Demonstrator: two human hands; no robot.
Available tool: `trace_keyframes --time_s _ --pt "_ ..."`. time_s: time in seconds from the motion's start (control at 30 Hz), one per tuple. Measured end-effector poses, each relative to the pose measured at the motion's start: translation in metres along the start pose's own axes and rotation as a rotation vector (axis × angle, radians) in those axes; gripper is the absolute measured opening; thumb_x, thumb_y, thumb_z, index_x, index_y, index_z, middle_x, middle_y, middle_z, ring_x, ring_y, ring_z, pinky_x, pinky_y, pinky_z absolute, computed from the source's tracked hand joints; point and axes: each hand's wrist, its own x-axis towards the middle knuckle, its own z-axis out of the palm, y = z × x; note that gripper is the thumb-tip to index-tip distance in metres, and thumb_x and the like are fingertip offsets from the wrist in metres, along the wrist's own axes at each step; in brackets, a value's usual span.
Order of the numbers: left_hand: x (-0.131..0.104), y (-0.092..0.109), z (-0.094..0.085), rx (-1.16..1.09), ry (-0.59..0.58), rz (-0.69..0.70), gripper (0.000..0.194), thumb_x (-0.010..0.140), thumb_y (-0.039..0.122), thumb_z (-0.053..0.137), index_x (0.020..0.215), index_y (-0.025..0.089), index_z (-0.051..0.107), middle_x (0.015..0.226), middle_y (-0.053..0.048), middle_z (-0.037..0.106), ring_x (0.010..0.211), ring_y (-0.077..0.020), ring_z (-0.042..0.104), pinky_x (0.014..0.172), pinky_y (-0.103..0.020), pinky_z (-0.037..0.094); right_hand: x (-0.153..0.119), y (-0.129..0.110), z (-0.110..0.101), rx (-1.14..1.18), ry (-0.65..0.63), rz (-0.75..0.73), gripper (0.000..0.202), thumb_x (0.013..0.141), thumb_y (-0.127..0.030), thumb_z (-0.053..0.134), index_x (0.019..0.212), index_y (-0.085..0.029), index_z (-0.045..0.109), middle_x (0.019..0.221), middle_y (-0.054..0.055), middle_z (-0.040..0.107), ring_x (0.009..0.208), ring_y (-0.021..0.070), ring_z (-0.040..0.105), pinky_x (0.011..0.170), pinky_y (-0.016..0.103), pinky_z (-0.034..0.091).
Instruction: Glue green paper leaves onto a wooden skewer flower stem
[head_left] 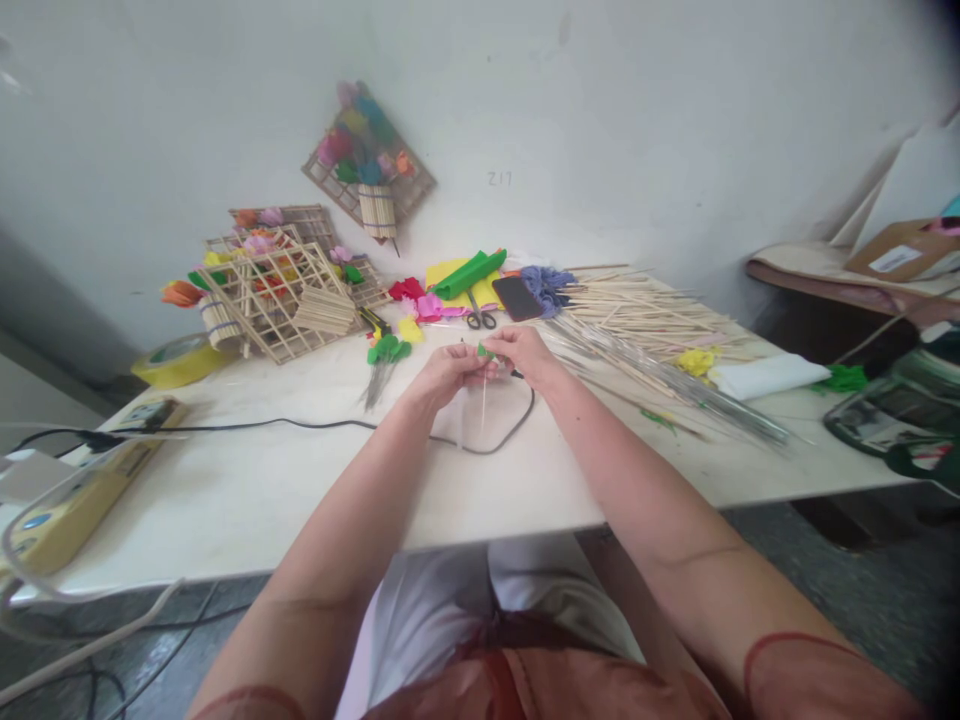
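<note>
Over the middle of the white table, my left hand (448, 370) and my right hand (526, 352) meet, fingers pinched together around a small green paper leaf (481, 350). A thin pale wire or stem hangs down below it. Left of my hands lies a bunch of green paper leaves on wires (387, 350). Black-handled scissors (481, 319) rest just beyond my fingers. A dark cord (504, 440) loops on the table under my hands. Part of the leaf is covered by my fingertips.
Bamboo lattice panels with paper flowers (277, 290) lean at the left, beside yellow tape (176, 360) and a power strip (82, 490). Coloured crepe paper (469, 275), a phone (517, 297), bamboo sticks (637, 310) and wires (720, 400) lie behind and to the right. A glass jar (900, 400) stands far right.
</note>
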Motion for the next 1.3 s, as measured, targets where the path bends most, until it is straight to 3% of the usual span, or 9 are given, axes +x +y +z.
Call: trace_keyframes --time_s 0.17,0.4,0.73,1.07,1.3 --pt "0.0 0.001 0.006 -0.009 0.039 -0.003 0.021 0.062 0.025 0.074 0.073 0.009 0.065 0.071 -0.007 0.068 0.061 -0.0112 0.062 0.06 -0.022 0.048 0.004 0.003 0.002 0.005 0.098 -0.07 0.017 0.058 -0.029 0.065 0.061 -0.013 0.061 0.047 -0.005 0.05 0.045 0.006 0.039 0.045 0.02 0.031" --pt "0.0 0.002 0.018 -0.024 0.181 -0.044 0.021 0.058 0.02 0.076 0.062 0.01 0.057 0.061 -0.004 0.064 0.054 -0.0101 0.059 0.058 -0.023 0.047 0.007 0.004 0.003 -0.002 0.183 -0.078 0.015 0.055 -0.027 0.066 0.057 -0.013 0.061 0.049 -0.004 0.053 0.047 0.007 0.043 0.048 0.021 0.034" --pt "0.002 -0.001 0.015 -0.048 0.166 -0.031 0.016 0.061 0.017 0.072 0.066 0.009 0.059 0.061 -0.005 0.064 0.053 -0.0107 0.058 0.056 -0.024 0.046 0.005 0.001 0.003 0.114 0.141 0.021 0.022 0.058 -0.033 0.069 0.056 -0.013 0.059 0.044 -0.002 0.051 0.039 0.0057 0.038 0.034 0.019 0.021" --pt "0.0 0.004 0.017 -0.065 0.177 -0.057 0.009 0.065 0.013 0.067 0.068 0.007 0.061 0.063 -0.007 0.065 0.054 -0.0111 0.061 0.057 -0.023 0.048 0.003 -0.003 0.005 0.111 0.147 0.054 0.026 0.064 -0.035 0.067 0.055 -0.013 0.057 0.041 -0.002 0.05 0.034 0.0056 0.039 0.03 0.018 0.023" --pt "0.0 0.005 0.017 -0.073 0.164 -0.063 0.007 0.067 0.011 0.066 0.07 0.006 0.062 0.064 -0.007 0.065 0.053 -0.0111 0.061 0.055 -0.022 0.049 0.003 -0.005 0.009 0.037 0.184 -0.028 0.024 0.065 -0.032 0.064 0.052 -0.014 0.056 0.041 -0.003 0.049 0.036 0.005 0.041 0.035 0.017 0.028"
